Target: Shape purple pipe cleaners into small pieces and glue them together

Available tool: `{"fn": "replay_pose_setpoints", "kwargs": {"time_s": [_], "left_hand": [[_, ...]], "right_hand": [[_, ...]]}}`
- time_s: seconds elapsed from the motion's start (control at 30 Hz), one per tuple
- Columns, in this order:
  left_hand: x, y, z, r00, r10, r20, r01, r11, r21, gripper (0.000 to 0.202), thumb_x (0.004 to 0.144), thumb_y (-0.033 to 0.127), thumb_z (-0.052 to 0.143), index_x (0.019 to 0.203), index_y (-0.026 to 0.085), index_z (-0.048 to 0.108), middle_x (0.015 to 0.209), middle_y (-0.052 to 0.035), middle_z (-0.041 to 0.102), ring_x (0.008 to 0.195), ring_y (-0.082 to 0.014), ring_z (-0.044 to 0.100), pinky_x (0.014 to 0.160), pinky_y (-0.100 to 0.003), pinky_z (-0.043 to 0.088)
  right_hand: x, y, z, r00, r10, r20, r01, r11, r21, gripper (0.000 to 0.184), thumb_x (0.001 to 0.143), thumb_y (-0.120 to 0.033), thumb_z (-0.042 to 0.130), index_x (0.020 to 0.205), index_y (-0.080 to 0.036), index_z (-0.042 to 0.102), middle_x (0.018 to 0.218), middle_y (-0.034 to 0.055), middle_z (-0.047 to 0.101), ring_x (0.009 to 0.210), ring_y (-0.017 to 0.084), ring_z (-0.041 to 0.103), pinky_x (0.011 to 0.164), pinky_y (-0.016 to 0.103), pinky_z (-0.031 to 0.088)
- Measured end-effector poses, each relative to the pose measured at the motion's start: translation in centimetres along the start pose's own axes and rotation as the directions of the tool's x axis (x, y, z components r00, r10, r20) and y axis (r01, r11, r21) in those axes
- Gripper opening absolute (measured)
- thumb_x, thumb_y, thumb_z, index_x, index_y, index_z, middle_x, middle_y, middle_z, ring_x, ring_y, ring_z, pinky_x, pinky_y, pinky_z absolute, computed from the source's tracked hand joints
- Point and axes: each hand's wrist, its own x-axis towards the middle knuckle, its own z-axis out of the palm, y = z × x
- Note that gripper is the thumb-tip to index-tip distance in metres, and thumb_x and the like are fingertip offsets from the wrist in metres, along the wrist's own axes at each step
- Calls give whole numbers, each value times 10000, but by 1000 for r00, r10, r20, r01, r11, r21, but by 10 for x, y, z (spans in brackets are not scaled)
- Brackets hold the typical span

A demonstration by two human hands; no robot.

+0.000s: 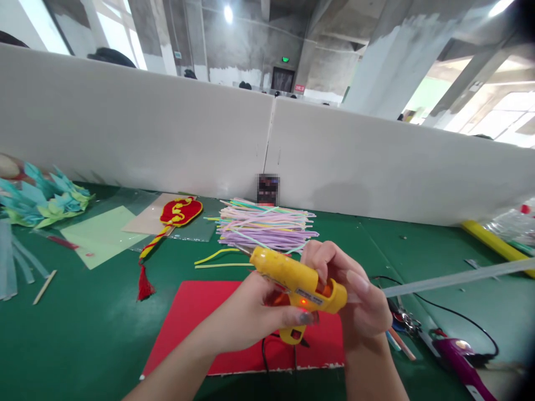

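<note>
Green worktop [83, 345], white divider [146, 122] at far edge; L hand [253, 312] grips yellow glue gun [288, 270], R hand [357, 287] pinches long glue stick [451, 279] behind it, prob so it lines up.

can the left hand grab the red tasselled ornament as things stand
Probably not: the left hand grips the yellow glue gun, though nothing tall stands between it and the ornament.

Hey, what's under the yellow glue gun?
Below it, a red sheet on the green table; the part behind the glue gun and your left hand is covered.
</note>
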Motion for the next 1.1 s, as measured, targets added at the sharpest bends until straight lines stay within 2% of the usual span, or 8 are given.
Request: {"fn": "replay_pose_setpoints", "kwargs": {"time_s": [0.13,0.23,0.37,0.73,0.93,1.03,1.1], "left_hand": [[0,0,-4,1000,21,-7,-21,992,-128,246,733,321,630,904,147,598,839,-40,648,791,-162,606,695,-249,479],[1,-1,-6,1000,29,2,-29,987,-157,237,731,317,637,889,147,590,811,-33,644,767,-146,608,683,-234,481],[2,-2,-5,999,21,28,-16,983,-182,296,720,343,643,914,131,573,837,-54,637,757,-166,612,674,-269,491],[-1,2,-4,999,-10,-32,9,1000,-16,285,735,343,622,940,145,607,919,-62,645,870,-190,591,763,-295,474],[1,1,-2,993,8,-114,-10,1000,-20,328,691,324,669,967,159,601,962,-65,651,904,-210,592,734,-284,486],[4,-1,-3,985,44,-166,-52,998,-45,323,708,361,645,951,154,598,935,-65,663,861,-206,613,713,-286,494],[6,-3,-5,969,77,-234,-92,994,-52,323,725,392,620,948,161,594,897,-53,672,844,-196,621,727,-290,494]], "right_hand": [[2,2,-4,996,-84,-16,81,991,-106,241,752,-434,512,848,-216,547,760,29,468,701,169,434,594,300,382],[2,4,-5,993,-119,-3,117,984,-136,202,763,-396,528,844,-217,572,760,31,487,706,165,441,601,302,386],[3,5,-4,991,-130,-24,125,983,-134,200,791,-392,506,809,-209,585,735,30,487,697,162,441,600,304,385],[6,2,-2,991,-106,-81,87,973,-212,203,836,-279,441,717,-202,586,676,22,520,656,153,463,601,303,366],[8,4,-4,992,-95,-83,74,972,-223,232,842,-293,441,686,-201,587,674,25,529,664,152,475,598,300,382],[10,8,-6,994,-66,-84,51,984,-173,133,786,-342,547,824,-225,597,767,18,534,690,144,490,585,281,410],[12,12,-9,989,-83,-126,66,989,-132,253,732,-348,622,961,-258,564,826,12,542,695,140,506,561,269,431]]}}
